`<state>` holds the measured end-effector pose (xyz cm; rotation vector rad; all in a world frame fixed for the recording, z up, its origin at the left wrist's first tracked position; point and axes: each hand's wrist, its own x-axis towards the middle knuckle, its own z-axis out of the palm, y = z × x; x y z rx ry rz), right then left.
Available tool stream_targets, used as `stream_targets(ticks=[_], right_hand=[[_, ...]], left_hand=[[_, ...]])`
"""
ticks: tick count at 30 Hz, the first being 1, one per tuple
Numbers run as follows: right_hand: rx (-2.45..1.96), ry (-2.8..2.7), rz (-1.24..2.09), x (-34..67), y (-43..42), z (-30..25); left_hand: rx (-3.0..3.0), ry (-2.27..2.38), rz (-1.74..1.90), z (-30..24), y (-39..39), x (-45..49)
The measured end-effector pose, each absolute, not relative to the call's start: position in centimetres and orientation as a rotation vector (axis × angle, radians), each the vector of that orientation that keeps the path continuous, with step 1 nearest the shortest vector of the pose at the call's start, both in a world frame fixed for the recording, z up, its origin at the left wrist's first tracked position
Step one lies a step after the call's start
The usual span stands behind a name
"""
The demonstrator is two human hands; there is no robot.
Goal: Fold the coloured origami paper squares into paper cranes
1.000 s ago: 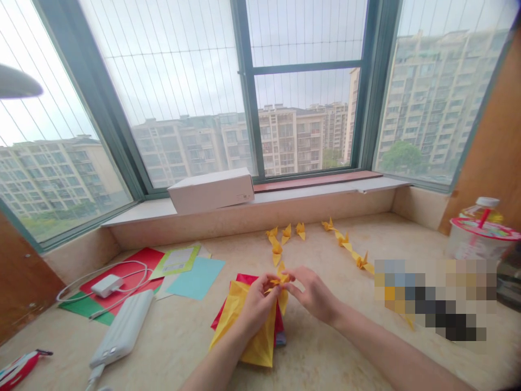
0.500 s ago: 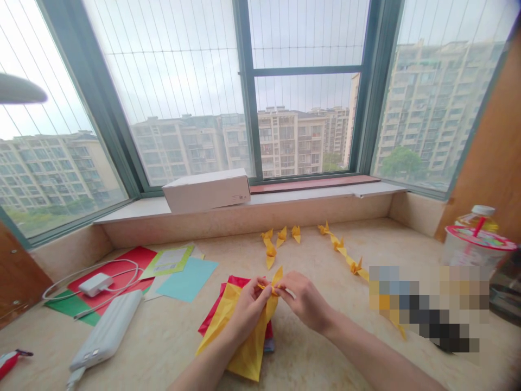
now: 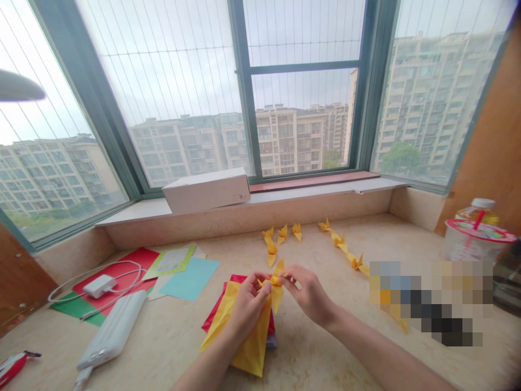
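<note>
Between both hands is a yellow paper crane [image 3: 277, 297], its wings spread up and down. My left hand [image 3: 253, 296] pinches one narrow end of the crane from the left. With thumb and forefinger, my right hand [image 3: 310, 293] pinches the opposite narrow end. Yellow paper sheets [image 3: 250, 347] lie under my left hand, partly covered by the wrist. Red paper [image 3: 215, 310] sticks out beneath them. Just beyond the hands stands a finished yellow paper crane [image 3: 272, 252], with several more behind it.
A row of yellow cranes [image 3: 356, 262] runs along the right, partly under a blurred patch. A cup with a straw [image 3: 474, 241] stands far right. To the left lie a white power strip [image 3: 114, 328], a charger [image 3: 100, 285] and blue paper [image 3: 190, 278]. A white box [image 3: 207, 191] rests on the sill.
The crane has moved slightly right and turned, so its lower wing hangs beside the yellow sheets. Its body now shows more between my fingers. Both hands keep their pinch.
</note>
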<state>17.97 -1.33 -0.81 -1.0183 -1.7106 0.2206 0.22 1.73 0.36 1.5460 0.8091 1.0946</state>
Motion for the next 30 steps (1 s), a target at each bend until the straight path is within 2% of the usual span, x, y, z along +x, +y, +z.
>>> stream_targets(ticks=[14,23,30], right_hand=[[-0.953,-1.773,0.160,17.91,-1.94,-0.32],[-1.096,-1.525,0.298,17.47,-1.75,-0.52],[-1.050,-1.527,0.249,17.81,-1.92,-0.11]], left_hand=[[1.766,0.996,1.109,-0.03,1.76,0.29],[1.727,1.032,1.163,-0.26,1.42,0.65],[1.663,0.980,1.149,-0.58,1.29,0.84]])
